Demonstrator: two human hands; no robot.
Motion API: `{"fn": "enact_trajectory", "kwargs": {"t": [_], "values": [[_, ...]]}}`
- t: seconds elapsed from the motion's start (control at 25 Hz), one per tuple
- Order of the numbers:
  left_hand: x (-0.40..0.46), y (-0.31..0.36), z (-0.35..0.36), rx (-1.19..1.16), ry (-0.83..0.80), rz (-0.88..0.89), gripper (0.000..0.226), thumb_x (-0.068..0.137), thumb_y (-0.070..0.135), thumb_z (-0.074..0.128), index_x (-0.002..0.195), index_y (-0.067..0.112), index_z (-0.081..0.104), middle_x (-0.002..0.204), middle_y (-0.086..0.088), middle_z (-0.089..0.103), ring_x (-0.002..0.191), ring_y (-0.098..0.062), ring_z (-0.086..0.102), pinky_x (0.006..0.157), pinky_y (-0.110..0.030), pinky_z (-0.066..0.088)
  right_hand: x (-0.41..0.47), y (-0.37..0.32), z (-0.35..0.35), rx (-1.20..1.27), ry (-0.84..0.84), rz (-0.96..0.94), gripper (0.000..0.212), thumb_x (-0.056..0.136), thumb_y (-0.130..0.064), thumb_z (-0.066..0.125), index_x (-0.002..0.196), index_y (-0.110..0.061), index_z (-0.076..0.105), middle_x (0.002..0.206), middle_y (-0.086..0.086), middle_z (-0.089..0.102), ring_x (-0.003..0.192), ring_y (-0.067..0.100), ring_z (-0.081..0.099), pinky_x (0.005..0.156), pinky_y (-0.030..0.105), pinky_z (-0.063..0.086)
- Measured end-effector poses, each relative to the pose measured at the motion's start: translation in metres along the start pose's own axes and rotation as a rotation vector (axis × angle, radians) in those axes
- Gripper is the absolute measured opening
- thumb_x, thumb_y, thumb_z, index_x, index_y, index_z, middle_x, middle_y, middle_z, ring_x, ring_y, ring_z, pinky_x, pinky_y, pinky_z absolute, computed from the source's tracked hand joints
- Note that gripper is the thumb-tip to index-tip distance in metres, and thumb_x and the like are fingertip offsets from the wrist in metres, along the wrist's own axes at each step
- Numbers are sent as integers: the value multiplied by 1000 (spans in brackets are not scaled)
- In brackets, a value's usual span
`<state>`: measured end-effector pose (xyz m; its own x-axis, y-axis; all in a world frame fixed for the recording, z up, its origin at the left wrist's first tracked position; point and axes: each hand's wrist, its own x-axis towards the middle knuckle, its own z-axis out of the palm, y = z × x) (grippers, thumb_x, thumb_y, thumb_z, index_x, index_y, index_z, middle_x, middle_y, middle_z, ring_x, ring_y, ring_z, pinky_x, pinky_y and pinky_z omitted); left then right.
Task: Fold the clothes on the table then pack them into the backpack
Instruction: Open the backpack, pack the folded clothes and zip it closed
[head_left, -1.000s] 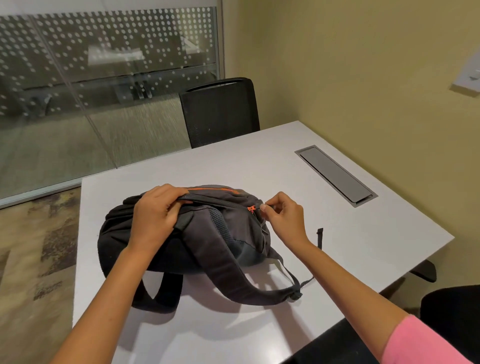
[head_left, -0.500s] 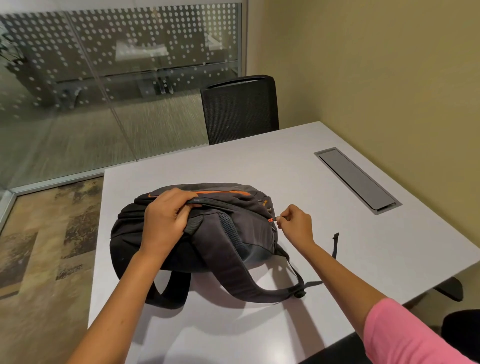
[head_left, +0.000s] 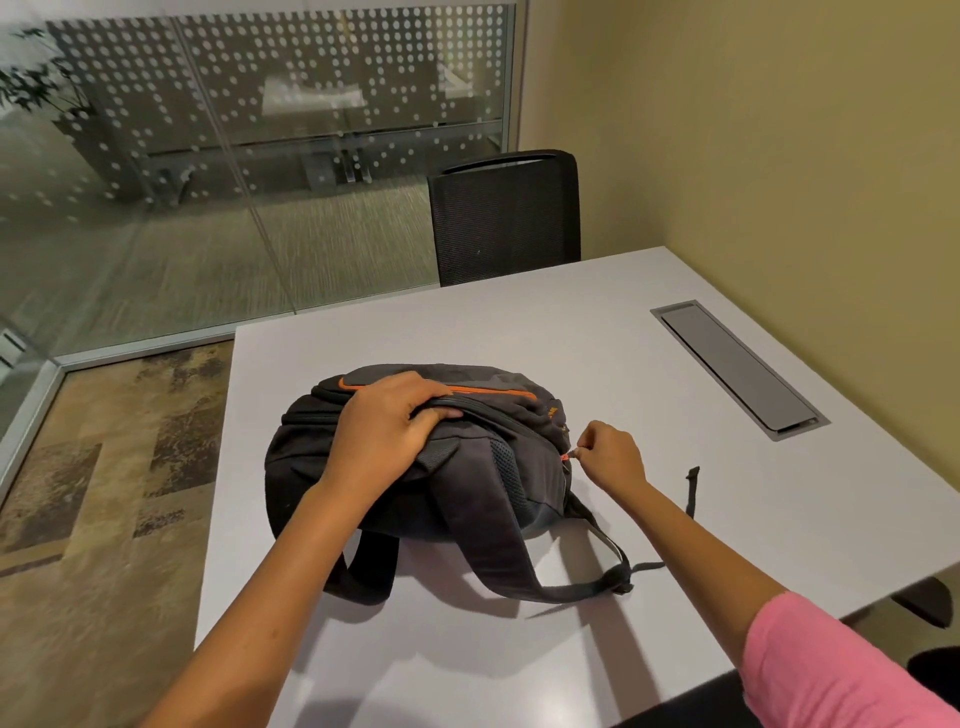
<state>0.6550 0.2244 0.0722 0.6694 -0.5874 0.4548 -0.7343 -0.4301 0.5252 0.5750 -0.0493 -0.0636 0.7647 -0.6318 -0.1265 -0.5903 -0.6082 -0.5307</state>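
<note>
A dark grey backpack (head_left: 311, 467) with orange zip trim lies on its side in the middle of the white table (head_left: 597, 338), its shoulder straps trailing toward me. My left hand (head_left: 384, 431) grips the top edge of the bag, fingers curled over the zip seam. My right hand (head_left: 608, 454) pinches the small orange zip pull (head_left: 566, 455) low on the bag's right side. The zip line under my left hand looks closed. No clothes show on the table.
A grey cable hatch (head_left: 737, 369) is set into the table at the right. A black mesh chair (head_left: 506, 215) stands at the far edge, before a dotted glass wall. A loose strap end (head_left: 691, 491) lies right of the bag.
My right hand has drawn the orange zip pull down the bag's right side, from near the top corner to lower on the side. My left hand has kept its grip on the top.
</note>
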Motion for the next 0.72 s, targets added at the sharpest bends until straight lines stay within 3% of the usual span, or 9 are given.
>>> {"fn": "enact_trajectory", "kwargs": {"t": [0.08, 0.16, 0.28, 0.4, 0.48, 0.6, 0.72], "values": [[3, 7, -3, 41, -115, -7, 24, 83, 42, 62, 97, 25, 73, 84, 13, 65, 83, -10, 61, 72, -34, 50, -11, -15, -15, 55, 15, -60, 3, 85, -14, 62, 87, -12, 63, 92, 6, 68, 90, 25, 62, 76, 33, 48], [6, 15, -5, 93, -255, -8, 20, 86, 43, 63, 99, 29, 70, 86, 16, 60, 87, -8, 57, 74, -31, 47, -31, -41, -36, 304, 32, -159, 5, 88, -20, 64, 89, -15, 67, 93, -1, 70, 91, 16, 63, 82, 30, 49], [4, 18, -11, 72, -406, -13, 18, 85, 41, 65, 101, 32, 67, 93, 16, 61, 91, -7, 55, 80, -34, 48, -72, -84, -71, 645, -192, -364, 20, 84, -39, 68, 100, -27, 69, 105, -11, 68, 101, 4, 62, 89, 23, 48], [0, 7, -21, 29, -444, -1, 22, 82, 46, 66, 101, 35, 66, 96, 17, 61, 93, -4, 55, 84, -37, 48, -107, -105, -80, 350, -310, -682, 53, 66, -57, 75, 115, -40, 60, 120, -19, 58, 117, -3, 49, 99, 16, 37], [-3, -5, -32, 6, -474, 17, 38, 76, 60, 61, 107, 39, 63, 106, 20, 58, 103, -1, 52, 92, -32, 46, -119, -108, -64, 66, -221, -830, 69, 66, -66, 71, 125, -38, 52, 126, -18, 54, 122, 1, 45, 104, 28, 35], [-8, -32, -50, 27, -608, -81, 68, 68, 83, 46, 128, 50, 46, 139, 22, 40, 129, -3, 35, 109, -32, 31, -122, -108, -47, -7, -29, -868, 39, 80, -50, 59, 109, -24, 62, 105, -11, 64, 98, 11, 59, 85, 43, 47], [-14, -64, -57, 81, -658, -195, 58, 66, 95, 19, 115, 70, 38, 139, 20, 45, 131, -7, 38, 112, -43, 30, -116, -105, -52, -92, 135, -947, 15, 81, -30, 65, 91, -19, 66, 83, -7, 65, 78, 18, 62, 74, 39, 50]]}}
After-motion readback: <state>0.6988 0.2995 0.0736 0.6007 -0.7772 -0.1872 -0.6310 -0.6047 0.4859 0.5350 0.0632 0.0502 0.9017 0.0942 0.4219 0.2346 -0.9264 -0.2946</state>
